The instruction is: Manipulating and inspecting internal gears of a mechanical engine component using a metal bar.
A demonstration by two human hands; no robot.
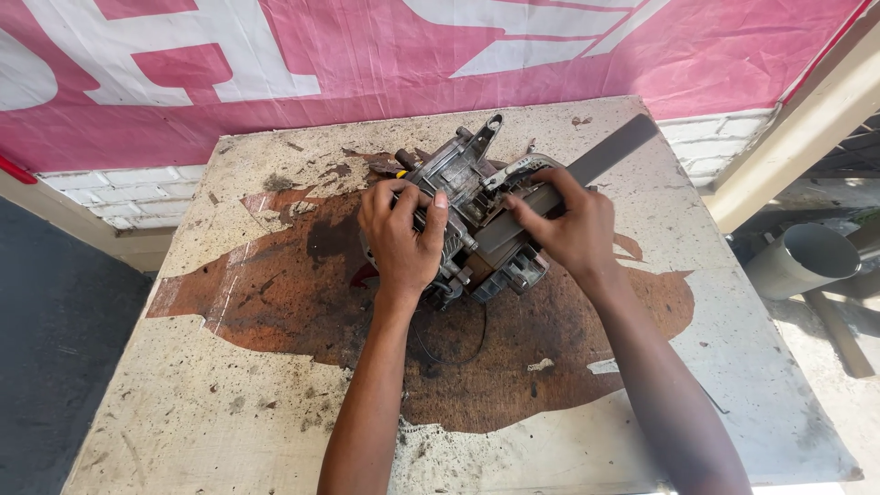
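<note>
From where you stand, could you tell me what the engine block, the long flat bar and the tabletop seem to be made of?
Engine block: looks like cast metal, dull grey and grimy, with ribbed fins. Flat bar: probably steel, a smooth, matte grey strip. Tabletop: seemingly board with a pale facing, worn through to a brown layer. The left hand and right hand grip the engine.

A worn, stained worktable (pixel 229 403) stands against a white brick wall (pixel 128 188). A pink and white banner (pixel 367 64) hangs above it. To the right a grey pipe (pixel 807 258) lies beside a pale wooden beam (pixel 797 137).
</note>
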